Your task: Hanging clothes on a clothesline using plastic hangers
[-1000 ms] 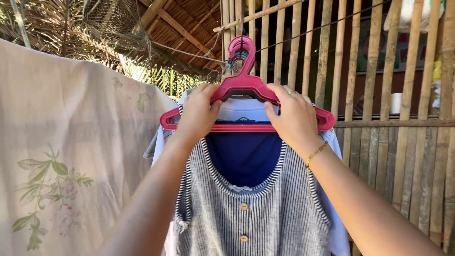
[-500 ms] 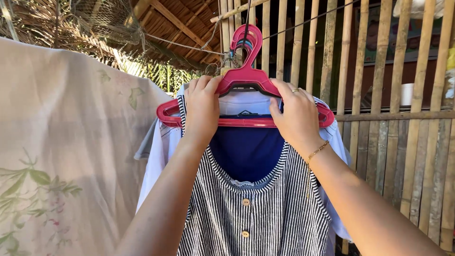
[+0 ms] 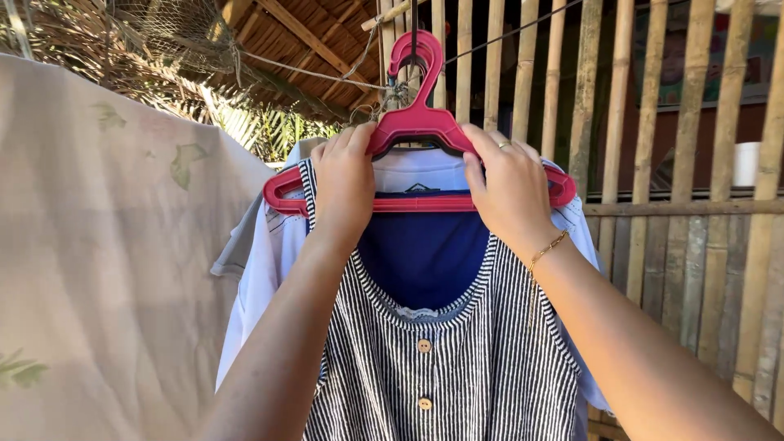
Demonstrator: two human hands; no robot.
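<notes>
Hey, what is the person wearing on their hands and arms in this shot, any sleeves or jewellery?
Both forearms are bare, with no sleeves in view. The right hand has a thin ring on one finger and a fine gold chain bracelet at the wrist. The left hand wears nothing visible.

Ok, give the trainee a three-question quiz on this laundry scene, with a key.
1. True or false: both hands grip the red plastic hanger.
2. Which garment hangs at the front? A) striped sleeveless top B) green towel C) denim jeans
3. What hangs to the left of the clothes?

Key:
1. True: the left hand and the right hand each hold a shoulder of it.
2. A, the striped sleeveless top with buttons.
3. A cream floral sheet.
</notes>
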